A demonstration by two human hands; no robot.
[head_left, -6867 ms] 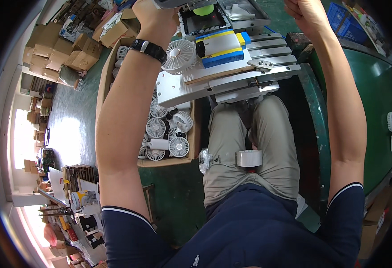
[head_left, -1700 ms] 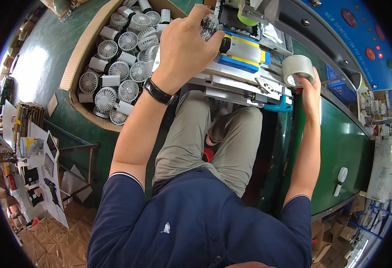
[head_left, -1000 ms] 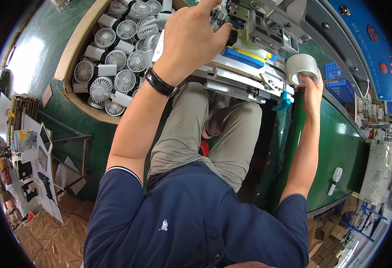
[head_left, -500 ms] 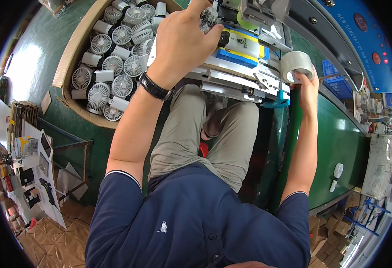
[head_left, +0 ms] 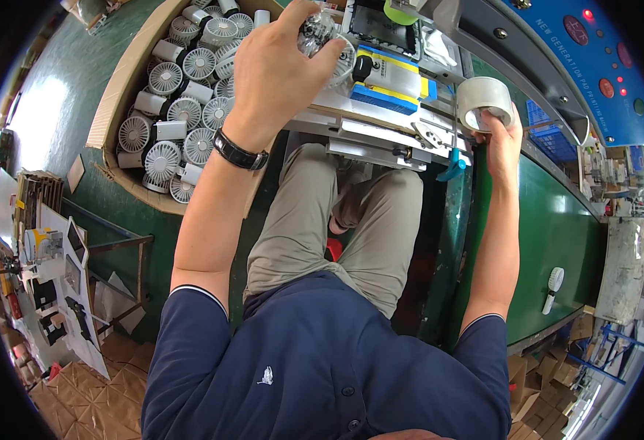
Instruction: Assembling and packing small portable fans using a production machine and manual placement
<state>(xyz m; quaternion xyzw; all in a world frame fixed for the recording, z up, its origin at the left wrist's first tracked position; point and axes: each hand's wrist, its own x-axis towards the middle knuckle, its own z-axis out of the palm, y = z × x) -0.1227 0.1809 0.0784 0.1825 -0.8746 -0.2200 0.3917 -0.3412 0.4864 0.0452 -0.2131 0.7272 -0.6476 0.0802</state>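
Observation:
My left hand (head_left: 274,77) curls its fingers around a crumpled wad of clear plastic (head_left: 317,34), just beside the round head of a white handheld fan (head_left: 395,75). That fan lies on a blue and yellow holder (head_left: 384,100) on the machine bed; my fingers and the wad partly cover its head. Over at the right, my right hand (head_left: 502,143) grips a wide roll of clear tape (head_left: 485,94) from below, its thumb at the roll's core.
A cardboard box (head_left: 105,110) full of white fans stands at the left. A green pad (head_left: 399,12) sits above a dark plate (head_left: 380,33) at the machine's back. The blue control panel (head_left: 593,66) rises far right. One fan (head_left: 553,290) lies on the green table (head_left: 557,227).
My left hand has moved left with the clear wad, uncovering part of the fan's head. The green pad has shifted back, exposing the dark plate. Another red panel light shows.

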